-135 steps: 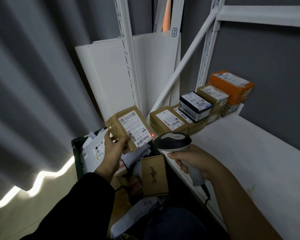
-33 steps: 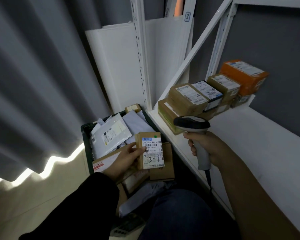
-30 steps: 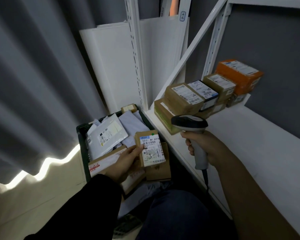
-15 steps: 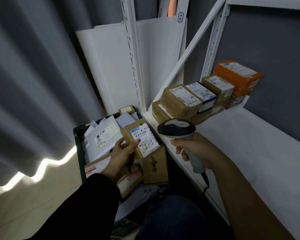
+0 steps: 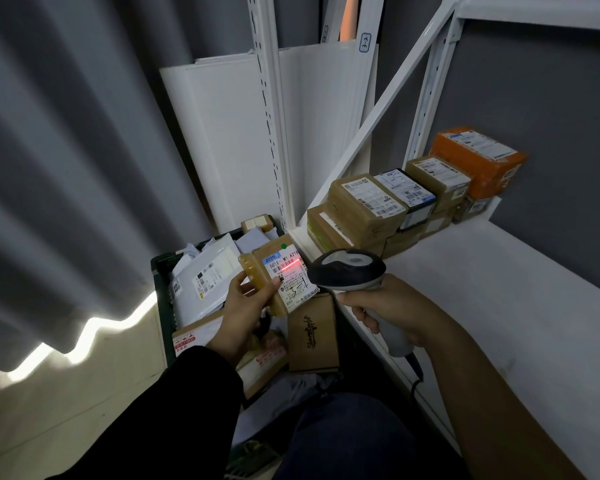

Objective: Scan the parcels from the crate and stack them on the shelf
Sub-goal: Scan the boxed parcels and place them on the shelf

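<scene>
Now one held parcel [image 5: 288, 277], one scanner [image 5: 347, 270]

The parcel [image 5: 257, 276] in the left hand [image 5: 246, 306] is tan. Its label is white with black print, a blue patch, a green dot and a red line glowing across the barcode. Right of those fingers the scanner [image 5: 347, 270] is black around a pale grey crown, with a light grey handle in the right hand [image 5: 385, 306]. Under the fingertips lies a kraft-brown box [image 5: 312, 330] with black script. Left of them are white mailers [image 5: 205, 275] in a dark green crate [image 5: 161, 292]. Beyond, tan parcels [image 5: 364, 206] and an orange parcel [image 5: 478, 157] sit on the white shelf [image 5: 499, 289].
</scene>
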